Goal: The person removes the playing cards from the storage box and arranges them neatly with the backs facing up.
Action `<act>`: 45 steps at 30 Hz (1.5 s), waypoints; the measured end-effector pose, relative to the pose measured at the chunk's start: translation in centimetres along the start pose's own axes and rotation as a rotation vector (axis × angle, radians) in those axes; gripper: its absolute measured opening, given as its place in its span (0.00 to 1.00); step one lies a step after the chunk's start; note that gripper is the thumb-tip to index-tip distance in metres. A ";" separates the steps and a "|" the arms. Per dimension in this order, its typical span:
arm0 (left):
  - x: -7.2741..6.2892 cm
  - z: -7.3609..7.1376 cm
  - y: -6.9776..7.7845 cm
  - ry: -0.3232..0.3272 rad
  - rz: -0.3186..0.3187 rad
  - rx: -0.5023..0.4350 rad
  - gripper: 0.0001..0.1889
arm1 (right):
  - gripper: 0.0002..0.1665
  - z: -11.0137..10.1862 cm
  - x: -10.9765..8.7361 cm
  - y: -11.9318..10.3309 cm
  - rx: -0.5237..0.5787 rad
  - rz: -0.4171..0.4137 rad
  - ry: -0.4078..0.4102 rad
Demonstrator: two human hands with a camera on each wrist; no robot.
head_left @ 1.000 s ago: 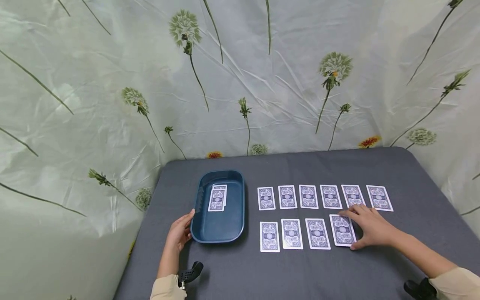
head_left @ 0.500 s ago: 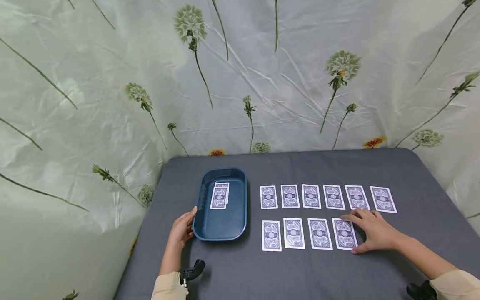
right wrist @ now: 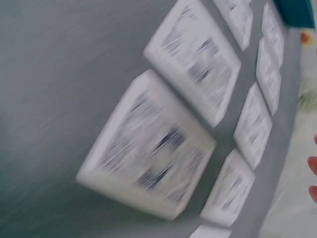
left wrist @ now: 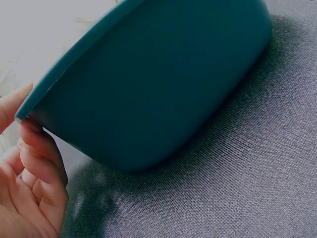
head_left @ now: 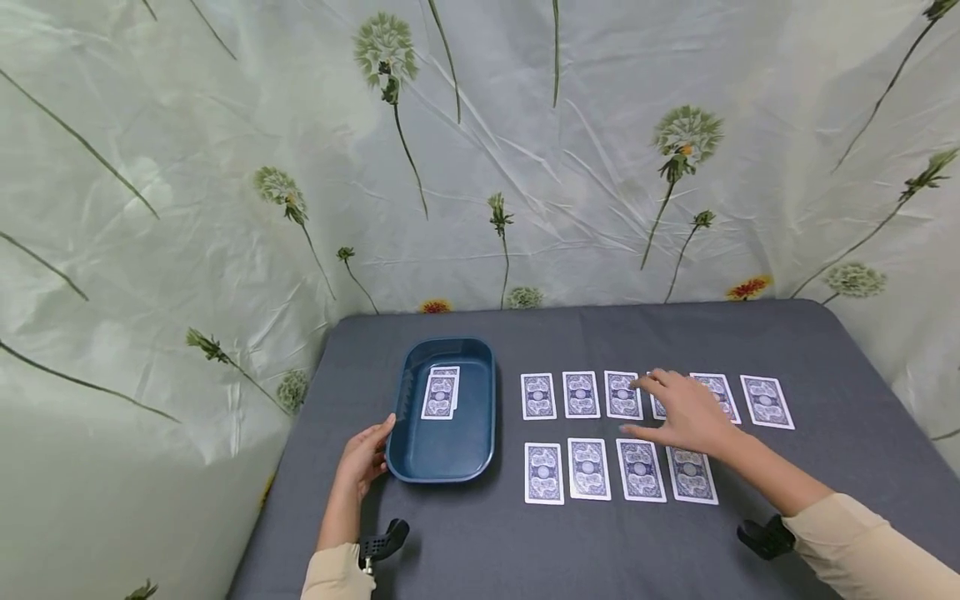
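My left hand [head_left: 363, 454] pinches the left rim of a dark blue-green tray [head_left: 450, 462]. In the left wrist view the thumb lies over the rim and the curled fingers [left wrist: 42, 163] sit beneath it. Overlapping playing cards [head_left: 438, 393] lie face down inside the tray. Above the table, my right hand [head_left: 686, 412] has thumb and fingers spread and holds nothing. It partly hides a back-row card [head_left: 657, 408]. Just below it lies the rightmost front-row card [head_left: 692, 479], face down. The right wrist view is blurred, with fingertips [right wrist: 313, 166] at its right edge.
Two rows of face-down playing cards lie right of the tray; the back row ends in a slightly turned card [head_left: 767, 402]. A grey cloth [head_left: 585, 550] covers the table. Behind it hangs a pale curtain [head_left: 570, 167] printed with dandelions.
My right hand has let go of the rightmost front-row card, after straightening it into the row, and moved up and left over the cards. The left hand stays on the tray.
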State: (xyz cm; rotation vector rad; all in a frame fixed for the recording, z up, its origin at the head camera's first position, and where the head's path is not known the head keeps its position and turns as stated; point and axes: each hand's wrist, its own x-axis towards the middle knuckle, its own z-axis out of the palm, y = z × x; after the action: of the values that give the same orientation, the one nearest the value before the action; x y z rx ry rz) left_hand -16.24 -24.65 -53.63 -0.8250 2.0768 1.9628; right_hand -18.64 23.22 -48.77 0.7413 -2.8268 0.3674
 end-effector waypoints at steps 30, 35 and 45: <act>0.4 -0.5 -0.1 0.008 0.003 -0.057 0.19 | 0.45 5.8 17.3 -18.9 0.057 -0.199 -0.128; 0.5 -0.4 -0.4 -0.003 0.001 -0.070 0.19 | 0.49 7.8 18.7 -20.2 0.005 -0.167 -0.244; 0.3 -0.4 -0.4 -0.020 0.014 -0.056 0.21 | 0.57 10.2 20.5 -21.4 -0.003 0.003 -0.405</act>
State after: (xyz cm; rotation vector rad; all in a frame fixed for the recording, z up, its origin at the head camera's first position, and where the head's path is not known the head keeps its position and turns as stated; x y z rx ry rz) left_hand -16.17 -25.13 -54.04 -0.8004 2.0305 2.0367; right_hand -26.74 -7.04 -49.31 0.8994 -3.2016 0.2346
